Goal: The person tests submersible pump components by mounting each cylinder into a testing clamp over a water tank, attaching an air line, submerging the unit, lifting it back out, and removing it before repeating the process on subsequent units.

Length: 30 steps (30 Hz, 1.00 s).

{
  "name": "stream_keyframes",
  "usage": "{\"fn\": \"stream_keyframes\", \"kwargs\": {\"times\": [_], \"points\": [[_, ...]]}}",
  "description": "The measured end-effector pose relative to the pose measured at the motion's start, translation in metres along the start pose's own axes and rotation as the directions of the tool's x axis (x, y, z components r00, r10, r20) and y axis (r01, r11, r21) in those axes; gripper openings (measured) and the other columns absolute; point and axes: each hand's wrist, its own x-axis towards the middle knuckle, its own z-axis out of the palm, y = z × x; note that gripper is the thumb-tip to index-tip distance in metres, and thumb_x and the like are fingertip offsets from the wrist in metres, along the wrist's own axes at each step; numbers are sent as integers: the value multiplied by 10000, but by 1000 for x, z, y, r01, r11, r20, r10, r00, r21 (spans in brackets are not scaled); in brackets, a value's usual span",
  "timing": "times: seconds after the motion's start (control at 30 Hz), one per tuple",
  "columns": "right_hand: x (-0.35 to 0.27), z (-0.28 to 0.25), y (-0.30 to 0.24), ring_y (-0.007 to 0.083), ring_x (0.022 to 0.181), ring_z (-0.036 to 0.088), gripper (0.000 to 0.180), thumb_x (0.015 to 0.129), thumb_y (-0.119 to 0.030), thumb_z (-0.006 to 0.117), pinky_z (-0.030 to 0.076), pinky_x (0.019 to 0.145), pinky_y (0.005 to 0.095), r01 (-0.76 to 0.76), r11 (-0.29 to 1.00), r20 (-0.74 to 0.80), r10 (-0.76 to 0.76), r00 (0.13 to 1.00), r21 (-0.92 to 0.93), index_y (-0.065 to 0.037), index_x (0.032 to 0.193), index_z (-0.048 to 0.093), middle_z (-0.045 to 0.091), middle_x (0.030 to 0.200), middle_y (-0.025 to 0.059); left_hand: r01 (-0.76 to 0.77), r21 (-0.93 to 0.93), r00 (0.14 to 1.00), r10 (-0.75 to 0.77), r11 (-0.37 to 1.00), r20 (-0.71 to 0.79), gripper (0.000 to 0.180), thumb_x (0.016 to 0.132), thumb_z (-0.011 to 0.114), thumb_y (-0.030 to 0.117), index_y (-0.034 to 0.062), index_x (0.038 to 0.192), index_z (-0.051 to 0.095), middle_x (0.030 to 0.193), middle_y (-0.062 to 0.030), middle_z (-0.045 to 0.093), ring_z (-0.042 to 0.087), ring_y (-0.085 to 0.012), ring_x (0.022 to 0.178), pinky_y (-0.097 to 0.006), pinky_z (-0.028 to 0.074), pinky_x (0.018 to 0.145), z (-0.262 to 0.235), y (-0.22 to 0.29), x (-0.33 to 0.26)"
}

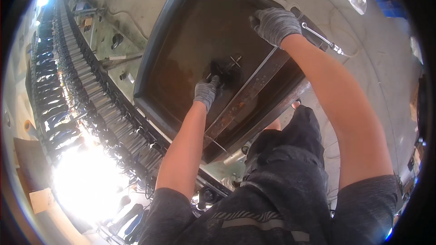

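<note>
In the head view, we look down into a dark tub [150, 63], its raised rim curving from 9 to 12 o'clock; murky brown liquid [195, 22] leaves us room from the centre toward 11. Our grey-gloved left hand [207, 92] is closed on a dark part [224, 71] at the centre; our right hand [278, 26], also gloved, is well apart from it at 1 o'clock, fingers curled, and we cannot tell whether it grips anything. A rust-marked beam [249, 94] crosses the tub between the part and our body; a silver nozzle [323, 39] sits at 2; a roller conveyor [93, 81] runs from 10 to 8.
</note>
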Motion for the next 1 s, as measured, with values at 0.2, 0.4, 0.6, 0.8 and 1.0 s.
{"fn": "stream_keyframes", "kwargs": {"times": [0.2, 0.4, 0.6, 0.8, 1.0], "points": [[0, 1, -1, 368, 1013, 721, 456, 1049, -448, 496, 559, 910, 497, 7, 1000, -12, -7, 1000, 23, -75, 1107, 751, 761, 1027, 182, -30, -91, 999, 28, 995, -23, 321, 1041, 667, 329, 25, 1144, 652, 763, -75, 714, 641, -154, 533, -308, 505, 482, -3, -13, -20], [0, -1, -3, 335, 1050, 724, 431, 1054, -439, 474, 571, 931, 476, -11, 1000, 32, 12, 999, -27, -130, 1155, 756, 771, 1074, 133, -100, -38, 995, 101, 994, 14, 307, 1052, 658, 306, 33, 1191, 638, 790, -70, 719, 639, -137, 551, -292, 498, 482, -10, -29, -22], [0, -1, -2, 345, 1050, 722, 448, 1059, -442, 458, 570, 932, 484, 8, 1000, 4, -7, 1000, -29, -116, 1150, 753, 769, 1067, 146, -79, 17, 997, 79, 997, -19, 293, 1054, 656, 303, 34, 1172, 649, 776, -67, 715, 627, -136, 530, -289, 490, 474, -11, -46, -13], [2, 1, -2, 352, 1055, 719, 459, 1062, -444, 454, 567, 934, 497, 0, 1000, 20, 0, 1000, -30, -100, 1136, 750, 764, 1078, 157, -74, 73, 997, 75, 995, -14, 290, 1057, 651, 314, 39, 1150, 655, 755, -61, 706, 617, -128, 521, -287, 477, 471, -14, -50, -10], [2, 2, -1, 349, 1067, 716, 465, 1061, -450, 453, 563, 946, 491, -2, 999, 17, 3, 1000, -33, -100, 1132, 751, 763, 1086, 160, -29, 31, 998, 30, 999, -46, 285, 1058, 648, 322, 50, 1142, 669, 750, -54, 705, 623, -124, 542, -287, 482, 491, -10, -36, -26]]}}
